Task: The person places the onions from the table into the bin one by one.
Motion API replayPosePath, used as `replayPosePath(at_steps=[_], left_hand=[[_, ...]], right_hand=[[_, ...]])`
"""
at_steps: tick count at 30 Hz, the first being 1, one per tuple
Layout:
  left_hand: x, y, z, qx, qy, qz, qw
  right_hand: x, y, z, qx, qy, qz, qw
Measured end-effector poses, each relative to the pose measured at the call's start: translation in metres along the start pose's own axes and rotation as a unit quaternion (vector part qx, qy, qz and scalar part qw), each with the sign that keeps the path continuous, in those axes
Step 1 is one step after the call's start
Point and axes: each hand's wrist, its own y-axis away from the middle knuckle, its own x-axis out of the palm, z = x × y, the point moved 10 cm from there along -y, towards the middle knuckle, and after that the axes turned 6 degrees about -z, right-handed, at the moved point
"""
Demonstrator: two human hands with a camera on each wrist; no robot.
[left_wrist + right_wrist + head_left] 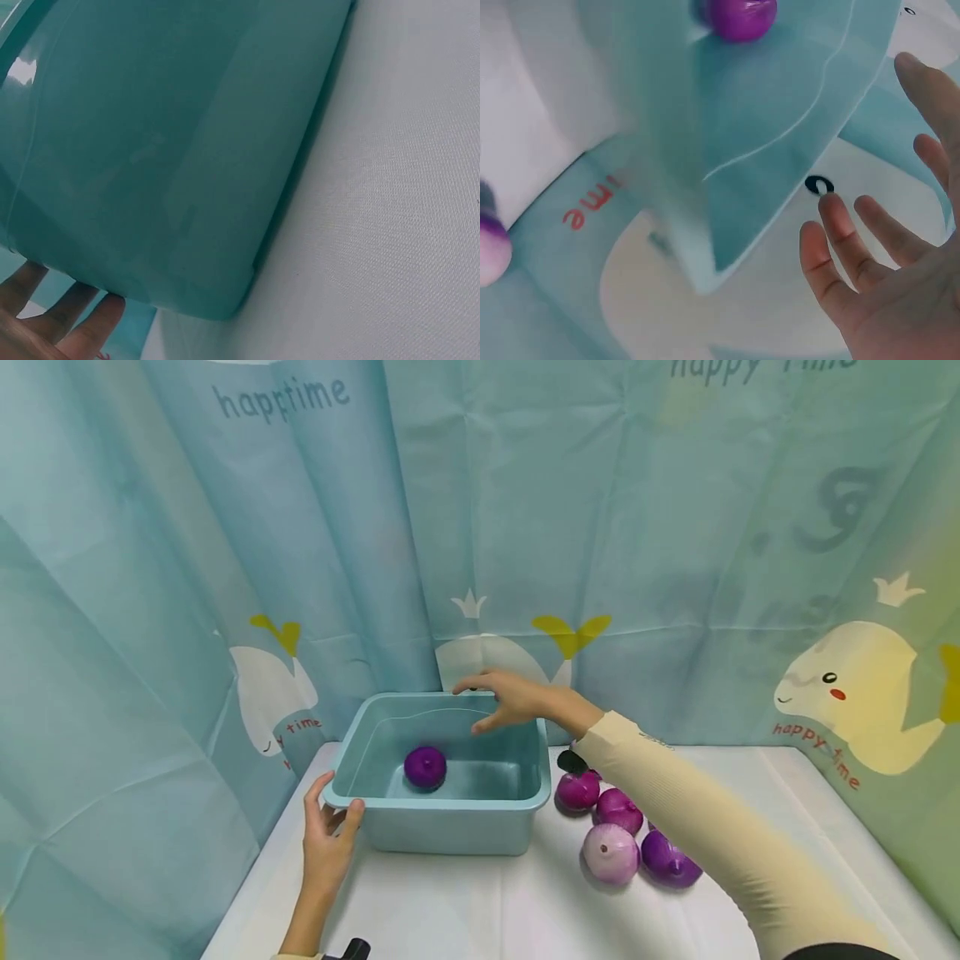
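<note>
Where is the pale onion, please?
In the head view, the pale onion sits on the table, right of the blue bin, beside a purple onion.

Tub (450, 831): blue-green, rectangular with rounded corners, open-topped and upright, just left of centre in the lower half of the head view. Purple onion (424, 767): round, on the tub's floor, left of its middle. Loose onions (619, 811): magenta to violet, clustered at lower right, partly hidden; the pale onion (611, 854), pinkish white, lies nearest the lower edge's centre.
</note>
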Motion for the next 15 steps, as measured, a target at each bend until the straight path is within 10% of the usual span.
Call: replayPosePath(at_steps=[15], left_hand=[[0.001,0.0,0.0,0.005,0.013,0.006,0.9999]], right_hand=[[-0.034,0.085,-0.027,-0.019,-0.012,-0.06,0.9979]])
